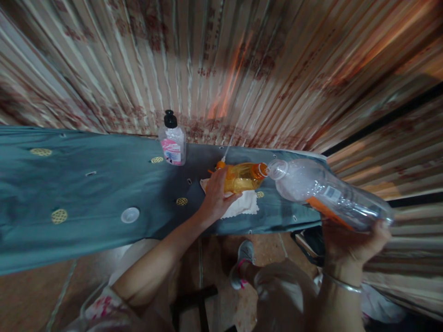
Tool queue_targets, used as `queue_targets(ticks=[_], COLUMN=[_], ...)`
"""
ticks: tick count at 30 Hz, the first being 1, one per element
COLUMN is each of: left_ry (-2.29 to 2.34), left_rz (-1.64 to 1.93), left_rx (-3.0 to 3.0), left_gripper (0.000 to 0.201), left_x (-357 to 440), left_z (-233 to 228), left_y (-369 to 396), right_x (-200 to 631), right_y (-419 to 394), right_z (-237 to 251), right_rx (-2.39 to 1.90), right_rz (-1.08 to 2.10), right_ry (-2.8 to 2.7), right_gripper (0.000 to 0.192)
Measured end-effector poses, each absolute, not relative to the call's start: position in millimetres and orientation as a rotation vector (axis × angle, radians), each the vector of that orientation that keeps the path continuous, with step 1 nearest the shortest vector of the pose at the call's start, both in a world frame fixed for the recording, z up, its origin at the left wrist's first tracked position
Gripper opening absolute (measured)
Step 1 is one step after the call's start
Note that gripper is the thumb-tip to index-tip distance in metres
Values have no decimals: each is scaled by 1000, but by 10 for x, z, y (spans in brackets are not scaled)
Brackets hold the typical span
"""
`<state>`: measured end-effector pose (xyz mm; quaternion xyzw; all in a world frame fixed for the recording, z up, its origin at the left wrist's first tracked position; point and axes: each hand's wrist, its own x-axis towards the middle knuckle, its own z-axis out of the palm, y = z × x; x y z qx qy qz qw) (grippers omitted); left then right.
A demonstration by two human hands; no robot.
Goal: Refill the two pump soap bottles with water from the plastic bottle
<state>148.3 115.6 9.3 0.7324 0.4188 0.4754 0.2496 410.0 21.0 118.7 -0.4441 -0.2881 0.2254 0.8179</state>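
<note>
orange-tinted clear plastic bottle (pixel 242 177) lies tipped on its side near the middle of the teal cloth-covered table (pixel 86 184), its open neck pointing to 3 o'clock; amber liquid fills its lower side. left hand (pixel 216 193) is closed over its base end, fingers wrapped across the top, thumb underneath. beneath it lies a white crumpled cloth (pixel 242 205). at 3 o'clock from it, a large clear ribbed plastic bottle with an orange label strip (pixel 328 191) is held tilted, its open mouth just beside the orange bottle's neck, nearly touching; the inside looks misted, and i cannot tell whether liquid is in it. right hand (pixel 353 240) grips its base from below, fingers curled round the end. at 11 o'clock stands a small clear pump bottle with black cap and pink label (pixel 172 140), upright, well apart. at 8 o'clock a round white plastic lid (pixel 130 215) lies flat on the table.
</note>
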Motion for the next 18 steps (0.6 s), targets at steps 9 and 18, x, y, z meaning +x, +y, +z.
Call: queue_targets(ticks=[9,18], left_ry=[1152,1133], left_rz=[1271,1298], left_rx=[1993,1967], left_gripper=[78,79], left_x=[1486,1485], left_z=[142,117], left_y=[1146,1149], right_x=[4098,4106], right_y=[197,211], right_z=[1188,1188], right_rx=[-935,-928], right_rz=[490,488], right_ry=[-620,-598], right_gripper=[44,47])
